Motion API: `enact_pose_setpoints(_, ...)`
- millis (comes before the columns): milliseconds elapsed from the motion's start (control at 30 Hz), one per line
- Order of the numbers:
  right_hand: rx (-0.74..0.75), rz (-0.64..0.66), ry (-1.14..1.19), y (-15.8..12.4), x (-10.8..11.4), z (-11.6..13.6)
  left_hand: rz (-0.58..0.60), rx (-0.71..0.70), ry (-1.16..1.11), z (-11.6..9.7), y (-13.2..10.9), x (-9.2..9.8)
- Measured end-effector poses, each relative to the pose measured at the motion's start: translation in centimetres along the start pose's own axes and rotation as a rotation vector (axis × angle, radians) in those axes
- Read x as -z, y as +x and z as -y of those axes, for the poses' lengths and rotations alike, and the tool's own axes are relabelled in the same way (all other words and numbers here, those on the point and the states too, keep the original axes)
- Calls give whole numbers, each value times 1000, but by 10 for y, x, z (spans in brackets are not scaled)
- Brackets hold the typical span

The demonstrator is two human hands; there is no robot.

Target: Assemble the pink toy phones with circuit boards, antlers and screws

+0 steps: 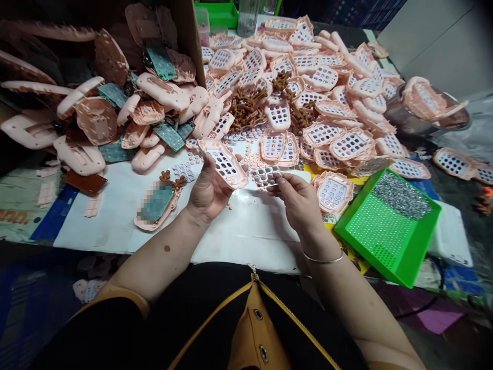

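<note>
My left hand (208, 192) grips a pink toy-phone shell (227, 167) whose white face has rows of button holes. Its fingers wrap round the shell's edge and back. Close by on the right, my right hand (298, 200) pinches a small sheet of button keys (265, 177) between thumb and fingers. The sheet and the shell are apart. Left of my left hand, a pink shell half with a green circuit board (156, 203) lies on the white work surface (246, 231), brown antler-shaped pieces (173, 180) at its top. Another key sheet (184, 172) lies beyond it.
Pink shells with white faces (323, 133) are heaped at the back, with brown antler pieces (246, 110) among them. Shell backs with circuit boards (167, 134) spill from a box at left. A green basket (419, 246) of screws (402, 195) stands at right.
</note>
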State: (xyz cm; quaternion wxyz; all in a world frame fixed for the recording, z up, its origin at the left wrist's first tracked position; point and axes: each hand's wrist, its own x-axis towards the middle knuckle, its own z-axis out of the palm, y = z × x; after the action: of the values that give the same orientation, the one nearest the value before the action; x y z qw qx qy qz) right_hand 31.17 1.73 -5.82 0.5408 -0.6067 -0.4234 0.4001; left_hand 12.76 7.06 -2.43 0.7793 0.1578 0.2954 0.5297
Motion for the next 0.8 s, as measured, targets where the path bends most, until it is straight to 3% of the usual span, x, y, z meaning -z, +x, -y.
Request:
enact_pose_setpoints(167, -124, -41, 345, -9, 1, 7, 42, 52, 27, 7, -2, 0)
enact_pose_setpoints(333, -98, -55, 400, -17, 1, 17, 87, 112, 56, 15, -4, 2)
enact_pose_setpoints(533, -75, -46, 406, -21, -3, 30, 293, 154, 117, 28, -3, 13)
enact_pose_setpoints(633, 18, -125, 294, -20, -1, 35, 271, 133, 124, 28, -2, 16)
enact_pose_setpoints(733, 147, -226, -19, -18, 10, 36, 230, 126, 121, 22, -3, 16)
enact_pose_setpoints(800, 156, -190, -226, -16, 19, 35, 294, 150, 130, 20, -6, 15)
